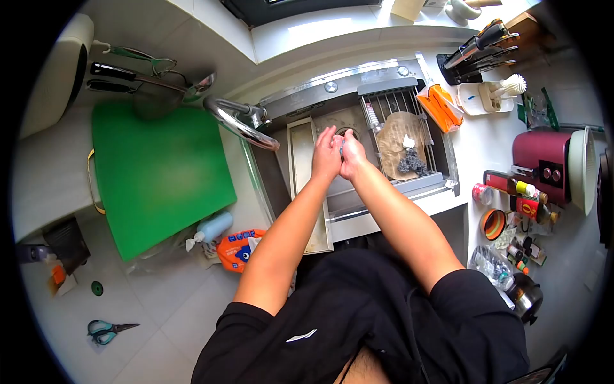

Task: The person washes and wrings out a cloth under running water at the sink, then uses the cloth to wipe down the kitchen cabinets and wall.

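While your black short-sleeved top (300,313) fills the foreground, teal-handled scissors (102,331) lie low on your left against pale tiling (179,301), and an orange soft pack (235,251) sits just beside a pale blue bottle (216,226). Farther in, at the kitchen sink (274,179), your left hand (326,157) and right hand (352,158) are pressed together above the basin, fingers pointing away from you. A small bluish patch (342,151) shows between them; whether either hand is clamped on something cannot be told. A long, narrow tray (299,168) runs front to back beside your left hand. On your right, a wire draining rack (419,182) holds a brown sheet (391,142), a dark grey scourer (412,165) and a white scrap (408,142). A green cutting board (163,182) lies left of the curved chrome faucet (240,125). Across the white right-hand counter (472,153), bottles (502,182) crowd below a maroon two-dial appliance (534,153). Beyond the sink, light strikes the windowsill (313,33).
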The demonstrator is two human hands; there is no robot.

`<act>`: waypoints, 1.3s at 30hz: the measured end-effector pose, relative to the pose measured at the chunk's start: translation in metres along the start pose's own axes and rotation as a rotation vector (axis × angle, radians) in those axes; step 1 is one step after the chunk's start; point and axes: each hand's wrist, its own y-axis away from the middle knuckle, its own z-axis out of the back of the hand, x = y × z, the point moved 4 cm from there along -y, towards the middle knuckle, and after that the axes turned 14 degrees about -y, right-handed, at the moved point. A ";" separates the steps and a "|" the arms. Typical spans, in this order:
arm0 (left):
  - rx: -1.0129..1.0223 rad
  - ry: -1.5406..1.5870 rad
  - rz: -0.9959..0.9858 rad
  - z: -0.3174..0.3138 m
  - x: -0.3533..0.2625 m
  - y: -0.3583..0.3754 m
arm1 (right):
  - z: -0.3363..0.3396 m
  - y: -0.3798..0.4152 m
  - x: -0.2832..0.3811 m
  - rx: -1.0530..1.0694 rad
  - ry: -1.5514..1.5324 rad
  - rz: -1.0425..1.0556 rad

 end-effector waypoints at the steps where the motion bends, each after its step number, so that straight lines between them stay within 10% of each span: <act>1: 0.062 0.222 0.017 -0.007 -0.001 0.000 | 0.000 -0.002 -0.001 -0.001 -0.003 -0.003; 2: 0.171 0.708 0.263 -0.022 0.004 0.008 | 0.002 -0.003 0.001 -0.026 0.045 0.052; 5: 0.138 0.915 0.542 -0.014 -0.012 0.013 | -0.004 0.007 0.001 -0.045 0.101 0.132; 25: 0.121 0.753 0.406 0.006 -0.039 0.026 | 0.003 0.008 -0.007 0.184 0.556 0.511; 31: 0.087 0.825 0.232 0.051 -0.072 0.036 | -0.035 0.059 -0.005 0.326 0.111 0.357; 35: 0.121 1.220 0.180 0.074 -0.058 0.032 | -0.049 0.075 0.010 0.456 0.129 0.272; 39: 0.258 0.952 0.144 0.099 -0.059 0.048 | -0.061 0.118 0.027 0.453 0.404 0.320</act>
